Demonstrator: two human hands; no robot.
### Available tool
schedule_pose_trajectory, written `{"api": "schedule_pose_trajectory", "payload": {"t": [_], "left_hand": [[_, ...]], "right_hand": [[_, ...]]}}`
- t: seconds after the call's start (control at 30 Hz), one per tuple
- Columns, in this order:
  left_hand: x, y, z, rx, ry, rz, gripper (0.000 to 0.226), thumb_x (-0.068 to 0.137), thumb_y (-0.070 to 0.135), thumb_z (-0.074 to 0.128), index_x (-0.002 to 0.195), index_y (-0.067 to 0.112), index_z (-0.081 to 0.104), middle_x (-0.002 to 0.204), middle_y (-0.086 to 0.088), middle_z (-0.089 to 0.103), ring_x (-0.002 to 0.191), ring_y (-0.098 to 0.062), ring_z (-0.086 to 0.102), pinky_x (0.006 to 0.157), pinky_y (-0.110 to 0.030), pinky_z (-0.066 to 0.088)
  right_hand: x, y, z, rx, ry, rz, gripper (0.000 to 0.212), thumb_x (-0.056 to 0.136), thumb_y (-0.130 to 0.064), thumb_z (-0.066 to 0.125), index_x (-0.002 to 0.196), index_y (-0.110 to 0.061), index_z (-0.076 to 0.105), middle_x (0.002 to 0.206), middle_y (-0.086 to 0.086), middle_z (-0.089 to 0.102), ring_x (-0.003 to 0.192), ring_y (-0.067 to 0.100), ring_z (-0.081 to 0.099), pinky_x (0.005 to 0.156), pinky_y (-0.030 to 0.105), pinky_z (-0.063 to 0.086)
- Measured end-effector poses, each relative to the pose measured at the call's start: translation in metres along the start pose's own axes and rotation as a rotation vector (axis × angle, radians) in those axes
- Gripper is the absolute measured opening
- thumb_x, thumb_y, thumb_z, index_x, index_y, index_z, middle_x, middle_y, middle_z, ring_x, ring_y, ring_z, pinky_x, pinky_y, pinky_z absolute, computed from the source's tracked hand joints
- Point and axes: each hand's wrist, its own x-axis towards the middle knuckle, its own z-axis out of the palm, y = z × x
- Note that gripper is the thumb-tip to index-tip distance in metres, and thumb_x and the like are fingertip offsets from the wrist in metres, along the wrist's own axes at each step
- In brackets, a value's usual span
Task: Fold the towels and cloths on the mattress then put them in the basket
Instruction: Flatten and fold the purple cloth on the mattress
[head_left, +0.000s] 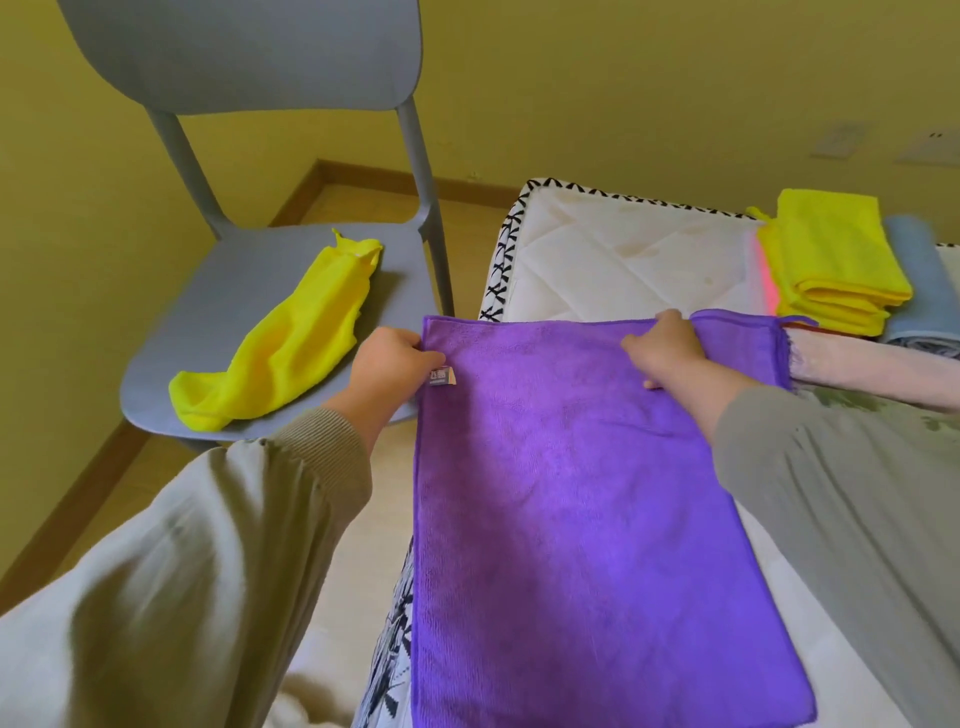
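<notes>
A: How did the arms lie?
B: Both reached forward from the near side, covered to the wrists by loose sleeves (208, 545).
A: And the left hand (387, 364)?
B: Curled, pinching the far left corner of the purple towel (571, 493).
A: The right hand (667, 345)?
B: Farther right on the same far edge, knuckles up, fingers hooked over it, thumb tip showing on the near side.

Single head-worn wide-angle view. It looks forward and down, close over the mattress (623, 260) edge; a grey chair (291, 73) stands left, yellow wall (623, 78) behind.
</notes>
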Motion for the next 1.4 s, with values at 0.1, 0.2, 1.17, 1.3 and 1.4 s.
{"api": "schedule_pose_trajectory", "payload": {"t": [0.1, 0.2, 1.17, 1.3, 1.4], "left_hand": [[0.007, 0.003, -0.003, -0.007, -0.009, 0.007, 0.022, 0.083, 0.018, 0.063, 0.065, 0.006, 0.062, 0.056, -0.009, 0.05, 0.061, -0.026, 0.047, 0.057, -0.032, 0.039], [0.009, 0.008, -0.013, 0.168, -0.034, 0.062, 0.022, 0.088, 0.019, 0.06, 0.069, 0.009, 0.065, 0.06, -0.008, 0.055, 0.064, -0.026, 0.052, 0.058, -0.029, 0.04], [-0.124, -0.029, -0.021, -0.829, 0.001, -0.336, 0.029, 0.089, -0.01, 0.045, 0.077, 0.007, 0.065, 0.066, -0.007, 0.057, 0.057, -0.018, 0.055, 0.042, -0.019, 0.052], [-0.145, -0.061, -0.008, -0.699, -0.041, -0.4, 0.034, 0.088, -0.013, 0.045, 0.071, 0.01, 0.063, 0.078, -0.009, 0.056, 0.061, -0.018, 0.054, 0.039, -0.016, 0.048], [-0.153, -0.071, -0.005, -0.705, -0.025, -0.4, 0.031, 0.089, -0.011, 0.048, 0.074, 0.01, 0.065, 0.084, -0.01, 0.058, 0.067, -0.019, 0.059, 0.049, -0.018, 0.054]], "right_hand": [[0.014, -0.002, -0.006, 0.08, 0.003, 0.129, 0.016, 0.087, -0.009, 0.051, 0.102, -0.007, 0.051, 0.076, 0.012, 0.057, 0.038, 0.023, 0.053, 0.043, 0.022, 0.038], [0.019, -0.004, -0.012, 0.009, 0.025, 0.069, 0.013, 0.086, -0.01, 0.056, 0.097, -0.006, 0.063, 0.086, 0.017, 0.064, 0.071, 0.029, 0.067, 0.057, 0.024, 0.045], [-0.131, 0.08, -0.005, 0.83, 0.002, 0.117, 0.025, 0.089, 0.002, 0.054, 0.071, -0.014, 0.062, 0.077, 0.009, 0.061, 0.036, 0.006, 0.058, 0.039, 0.016, 0.047], [-0.143, 0.106, 0.012, 0.724, 0.026, 0.122, 0.023, 0.086, 0.01, 0.049, 0.098, 0.003, 0.067, 0.093, 0.013, 0.06, 0.033, 0.001, 0.054, 0.043, 0.01, 0.047], [-0.147, 0.104, 0.009, 0.702, 0.027, 0.071, 0.025, 0.087, 0.011, 0.047, 0.102, 0.005, 0.065, 0.092, 0.015, 0.059, 0.032, 0.001, 0.053, 0.041, 0.01, 0.045]]}}
